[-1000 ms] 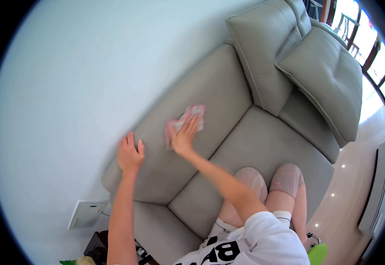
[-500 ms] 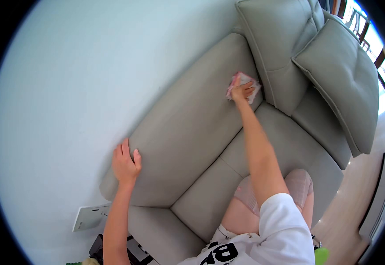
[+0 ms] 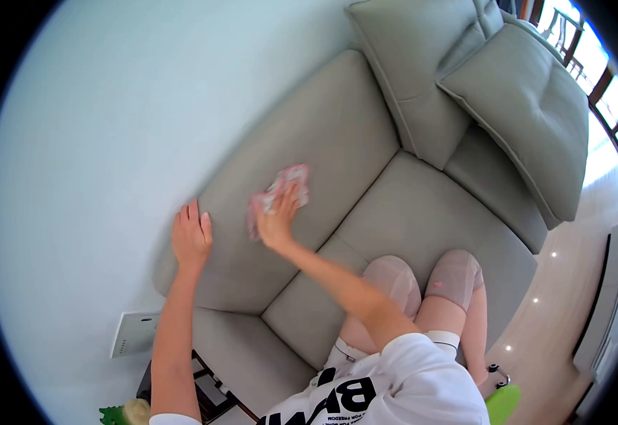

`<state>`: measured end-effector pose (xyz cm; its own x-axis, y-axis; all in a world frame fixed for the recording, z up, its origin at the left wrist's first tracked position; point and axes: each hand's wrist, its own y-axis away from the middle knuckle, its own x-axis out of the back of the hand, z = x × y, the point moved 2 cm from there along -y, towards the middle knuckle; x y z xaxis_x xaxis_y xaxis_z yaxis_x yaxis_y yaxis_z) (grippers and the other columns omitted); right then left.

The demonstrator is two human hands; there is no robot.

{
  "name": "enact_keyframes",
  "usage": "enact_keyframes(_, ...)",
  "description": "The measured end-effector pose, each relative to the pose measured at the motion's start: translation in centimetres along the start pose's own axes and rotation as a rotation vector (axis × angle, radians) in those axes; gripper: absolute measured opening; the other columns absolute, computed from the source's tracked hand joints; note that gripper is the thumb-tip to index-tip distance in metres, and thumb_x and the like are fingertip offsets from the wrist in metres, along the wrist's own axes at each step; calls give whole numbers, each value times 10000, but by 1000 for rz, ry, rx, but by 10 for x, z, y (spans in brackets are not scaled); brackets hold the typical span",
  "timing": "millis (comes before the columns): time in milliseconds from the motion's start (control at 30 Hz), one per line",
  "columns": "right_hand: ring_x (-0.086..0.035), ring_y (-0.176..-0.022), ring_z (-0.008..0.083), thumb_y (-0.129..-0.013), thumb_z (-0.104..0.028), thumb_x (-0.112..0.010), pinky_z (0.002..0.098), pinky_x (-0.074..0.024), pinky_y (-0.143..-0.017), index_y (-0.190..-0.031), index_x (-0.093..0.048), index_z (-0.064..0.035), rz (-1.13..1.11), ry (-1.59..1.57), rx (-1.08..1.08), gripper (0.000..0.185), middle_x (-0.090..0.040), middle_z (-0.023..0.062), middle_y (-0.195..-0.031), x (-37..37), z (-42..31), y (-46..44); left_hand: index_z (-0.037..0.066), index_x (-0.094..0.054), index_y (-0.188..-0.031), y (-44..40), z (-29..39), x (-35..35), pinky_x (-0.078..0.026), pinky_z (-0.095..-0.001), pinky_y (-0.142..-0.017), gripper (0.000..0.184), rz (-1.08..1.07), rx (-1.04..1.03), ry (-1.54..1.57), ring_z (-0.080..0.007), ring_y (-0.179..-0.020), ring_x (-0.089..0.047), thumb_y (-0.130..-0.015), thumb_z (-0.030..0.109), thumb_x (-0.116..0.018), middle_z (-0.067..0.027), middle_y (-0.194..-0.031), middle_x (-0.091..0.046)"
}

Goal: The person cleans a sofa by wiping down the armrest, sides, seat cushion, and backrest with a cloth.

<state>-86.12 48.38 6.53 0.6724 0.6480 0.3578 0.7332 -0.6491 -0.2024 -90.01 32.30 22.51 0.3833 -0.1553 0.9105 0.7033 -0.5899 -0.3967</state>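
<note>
A pink and white cloth point(image 3: 295, 177) lies against the grey sofa backrest point(image 3: 337, 120), left of its middle. My right hand point(image 3: 278, 218) presses flat on it, fingers spread and slightly blurred. Farther left, my left hand point(image 3: 192, 235) rests over the backrest's top edge beside the wall, fingers stretched and thumb apart, holding nothing. Below the backrest is the grey seat cushion point(image 3: 394, 212), where my knees rest.
Grey pillows point(image 3: 521, 106) lean at the sofa's right end. A white panel point(image 3: 134, 334) is on the wall point(image 3: 110, 142) at lower left, above a dark rack point(image 3: 213, 389). A green object point(image 3: 503, 404) is near the bottom.
My right hand and the cloth first went up and right to the pillow end of the backrest, then came back down and left. My left hand stays on the top edge.
</note>
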Motion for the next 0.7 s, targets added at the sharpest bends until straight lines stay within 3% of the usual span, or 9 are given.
enact_keyframes(100,20,-1555,473,-999,-424,-555,648,-45,-1217,-1622,-15,5,-17,-192,31,929,31,304,-1673,10,-28,-5,-45,-508,-1324,-11,-10,-2,-484,-500,-893,467,-80,-66,16,-428,-1039,-583,-1010,299,-498,-241,-1153,-612)
enact_keyframes(200,7,-1556,473,-991,-426,-569,647,-38,-1218,-1621,-22,6,51,-153,77,940,1,305,-1673,39,-32,-57,-84,-468,-1346,-36,5,-2,-474,-512,-937,554,-203,-163,73,-447,-1081,-572,-1012,355,-515,-264,-1182,-598)
enact_keyframes(267,4,-1560,462,-986,-485,-555,642,-34,-1220,-1627,-22,-10,133,-159,-3,960,2,295,-1678,52,-27,-100,-104,-441,-1365,-69,35,-5,-469,-514,-961,623,-263,-259,23,-450,-1104,-565,-1006,397,-533,-275,-1199,-588)
enact_keyframes(333,3,-1565,446,-978,-551,-530,634,-32,-1224,-1633,-20,-26,177,-174,-117,982,1,284,-1684,71,-16,-152,-114,-426,-1376,-101,62,-28,-471,-507,-968,700,-161,-296,4,-445,-1115,-566,-978,441,-578,-282,-1212,-582)
enact_keyframes(467,7,-1578,394,-947,-724,-426,605,-29,-1235,-1640,-14,-49,222,-200,-377,1051,6,253,-1696,139,32,-246,-105,-376,-1438,-144,108,-46,-463,-504,-995,829,-179,-223,85,-450,-1170,-552,-949,523,-612,-301,-1298,-540)
enact_keyframes(600,11,-1581,377,-936,-798,-335,591,-36,-1240,-1632,-21,-19,395,-14,-498,1091,3,228,-1703,143,124,-287,-77,-444,-1391,-139,111,-46,-499,-481,-912,818,-102,-189,94,-414,-1085,-593,-909,548,-657,-253,-1227,-586)
enact_keyframes(700,8,-1581,374,-953,-790,-290,610,-56,-1234,-1630,-30,-13,440,-77,-577,1063,-6,233,-1701,137,163,-270,-69,-454,-1385,-144,111,-45,-510,-471,-876,800,-107,-166,104,-400,-1044,-608,-917,549,-649,-240,-1218,-591)
